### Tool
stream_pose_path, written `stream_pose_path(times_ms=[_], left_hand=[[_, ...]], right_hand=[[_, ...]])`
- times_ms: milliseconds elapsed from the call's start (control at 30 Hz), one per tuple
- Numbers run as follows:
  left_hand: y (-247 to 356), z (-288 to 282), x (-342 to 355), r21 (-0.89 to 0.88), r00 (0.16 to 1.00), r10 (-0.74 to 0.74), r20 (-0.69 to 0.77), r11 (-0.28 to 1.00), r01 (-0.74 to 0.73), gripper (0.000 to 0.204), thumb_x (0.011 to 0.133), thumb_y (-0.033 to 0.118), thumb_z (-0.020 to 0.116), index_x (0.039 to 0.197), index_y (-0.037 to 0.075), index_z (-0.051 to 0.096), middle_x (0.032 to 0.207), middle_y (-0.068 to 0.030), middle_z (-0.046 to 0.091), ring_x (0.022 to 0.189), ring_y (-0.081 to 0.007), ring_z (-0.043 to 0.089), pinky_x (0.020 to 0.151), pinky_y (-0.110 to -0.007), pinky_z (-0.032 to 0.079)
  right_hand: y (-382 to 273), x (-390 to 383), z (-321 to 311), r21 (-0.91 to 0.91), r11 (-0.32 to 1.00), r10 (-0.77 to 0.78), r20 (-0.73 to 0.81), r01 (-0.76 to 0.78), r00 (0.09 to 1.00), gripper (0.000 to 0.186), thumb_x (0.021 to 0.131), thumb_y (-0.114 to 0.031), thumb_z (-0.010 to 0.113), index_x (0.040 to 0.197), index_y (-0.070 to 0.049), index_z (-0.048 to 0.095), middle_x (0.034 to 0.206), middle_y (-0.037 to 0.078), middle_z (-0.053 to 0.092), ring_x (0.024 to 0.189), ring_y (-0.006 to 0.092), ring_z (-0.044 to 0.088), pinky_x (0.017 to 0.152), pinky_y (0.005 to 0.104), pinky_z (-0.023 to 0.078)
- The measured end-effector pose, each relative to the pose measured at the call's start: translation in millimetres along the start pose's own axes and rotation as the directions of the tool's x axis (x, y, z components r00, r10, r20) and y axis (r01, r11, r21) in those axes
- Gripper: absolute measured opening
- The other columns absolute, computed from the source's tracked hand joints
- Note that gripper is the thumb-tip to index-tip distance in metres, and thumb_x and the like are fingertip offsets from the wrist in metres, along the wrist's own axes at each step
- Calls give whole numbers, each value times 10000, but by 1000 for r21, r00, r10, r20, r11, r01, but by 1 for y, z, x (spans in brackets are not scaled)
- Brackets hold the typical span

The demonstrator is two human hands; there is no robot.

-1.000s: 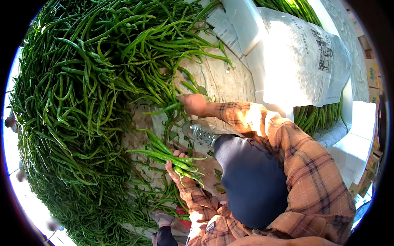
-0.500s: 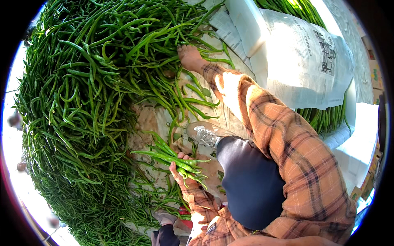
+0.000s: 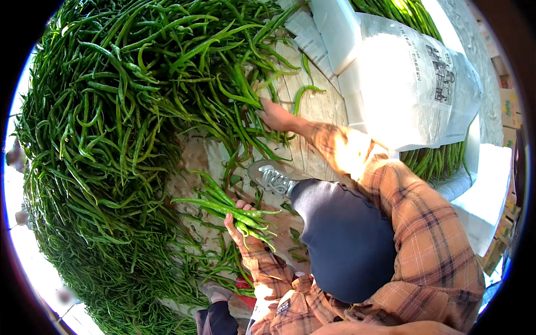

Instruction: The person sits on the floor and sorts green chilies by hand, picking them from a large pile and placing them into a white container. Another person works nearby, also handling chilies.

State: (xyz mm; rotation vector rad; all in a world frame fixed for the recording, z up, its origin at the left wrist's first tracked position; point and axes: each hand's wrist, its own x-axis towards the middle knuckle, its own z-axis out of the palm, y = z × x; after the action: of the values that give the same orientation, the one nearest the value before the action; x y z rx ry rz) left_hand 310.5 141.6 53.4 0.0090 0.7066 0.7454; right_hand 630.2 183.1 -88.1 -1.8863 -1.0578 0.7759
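Note:
A huge heap of long green chili peppers [image 3: 111, 139] fills the left side of the view. My left hand [image 3: 234, 229] is closed round a small bunch of chili peppers [image 3: 245, 214], whose ends stick out on both sides of the fingers. Farther up, at the right edge of the heap, my right hand [image 3: 275, 116] has its fingers curled round some chili peppers [image 3: 242, 85]. Motion blurs these peppers, and part of the fingers is hidden among them.
At the upper right stands a white crate [image 3: 338, 39] of chili peppers, partly covered by a printed newspaper sheet [image 3: 391, 84]. Loose peppers lie on the pale ground sheet [image 3: 318, 111]. My shoe [image 3: 273, 177] rests beside the heap. Cardboard boxes [image 3: 509, 109] line the far right.
My right hand has drawn back toward me from the heap, with peppers now at its fingers. The left hand with its bunch has shifted only slightly.

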Motion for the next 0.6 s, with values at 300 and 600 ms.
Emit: stream_pose_path(times_ms=[300,600], left_hand=[[9,-13,-3,-53,996,9,87,999,-5,462,857,244,625,1212,19,435,1013,-58,489,877,-177,514,803,-340,492],[8,-18,-1,-83,998,-12,61,996,17,407,856,237,622,1161,23,459,1018,-63,490,890,-191,509,809,-361,482]], right_hand=[[17,-22,-47,430,876,400,-399,-217,825,254,926,-260,511,975,-12,532,765,65,611,618,142,544,573,288,458],[-55,-13,-1,-279,932,180,-204,-234,962,341,818,-328,631,993,-38,600,953,196,642,891,374,623,786,454,498]])
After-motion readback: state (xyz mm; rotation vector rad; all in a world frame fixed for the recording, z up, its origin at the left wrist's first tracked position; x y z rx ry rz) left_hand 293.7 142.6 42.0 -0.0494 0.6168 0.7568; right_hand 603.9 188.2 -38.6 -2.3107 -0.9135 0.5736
